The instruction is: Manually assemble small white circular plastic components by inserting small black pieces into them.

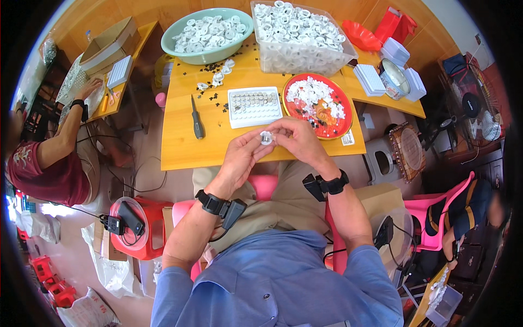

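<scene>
Just past the table's near edge, a small round white plastic part point(266, 138) is held up between both hands. My left hand point(239, 158) pinches it from the left with thumb and fingers. From the right, the bent fingertips of my right hand point(298, 140) close on its edge; whether they hold something tiny is hidden. Beyond the hands lies a white tray point(256, 122) with rows of small round silvery pieces in its far part. A red round plate point(348, 106) beside it carries small white pieces and some dark bits. To the left rests a dark-handled screwdriver point(197, 122).
A green basin point(210, 58) and a clear bin point(305, 65), both heaped with white parts, stand at the table's back. Small black pieces point(210, 76) lie scattered before them. White trays point(369, 80) and a tin point(393, 76) sit right. Other people work at left and far right.
</scene>
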`<state>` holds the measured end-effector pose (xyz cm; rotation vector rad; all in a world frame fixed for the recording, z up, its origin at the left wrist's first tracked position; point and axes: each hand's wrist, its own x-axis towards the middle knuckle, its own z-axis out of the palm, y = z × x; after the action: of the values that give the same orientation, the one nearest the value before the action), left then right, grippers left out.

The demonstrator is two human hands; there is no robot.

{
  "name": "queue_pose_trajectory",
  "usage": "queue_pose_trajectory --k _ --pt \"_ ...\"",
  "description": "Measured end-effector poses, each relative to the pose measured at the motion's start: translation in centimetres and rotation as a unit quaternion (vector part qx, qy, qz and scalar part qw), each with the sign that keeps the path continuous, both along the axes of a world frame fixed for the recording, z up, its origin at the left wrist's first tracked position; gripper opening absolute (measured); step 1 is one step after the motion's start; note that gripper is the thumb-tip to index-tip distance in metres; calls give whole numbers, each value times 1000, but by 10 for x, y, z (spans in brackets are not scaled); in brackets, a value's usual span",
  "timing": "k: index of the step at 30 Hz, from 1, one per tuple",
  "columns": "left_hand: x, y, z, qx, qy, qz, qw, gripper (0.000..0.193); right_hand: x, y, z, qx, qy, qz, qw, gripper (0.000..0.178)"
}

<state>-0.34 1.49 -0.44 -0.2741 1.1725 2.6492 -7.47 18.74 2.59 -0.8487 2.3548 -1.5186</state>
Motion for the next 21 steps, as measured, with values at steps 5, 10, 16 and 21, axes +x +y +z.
queue_pose_trajectory --k 5,10,16,21 --pt "-1 0 -2 -13 -1 5 1000 33 2 -3 -4 -28 -31 -29 999 16" --pt "-1 -1 -2 -9 -8 7 1000 33 6 -5 2 -22 -21 -56 998 14" --pt "-1 -1 -2 1 -12 11 1000 34 6 -5 -2 -19 20 -35 999 12" --pt "-1 -1 -1 -2 -14 11 1000 34 7 -6 -3 2 50 -36 998 13"
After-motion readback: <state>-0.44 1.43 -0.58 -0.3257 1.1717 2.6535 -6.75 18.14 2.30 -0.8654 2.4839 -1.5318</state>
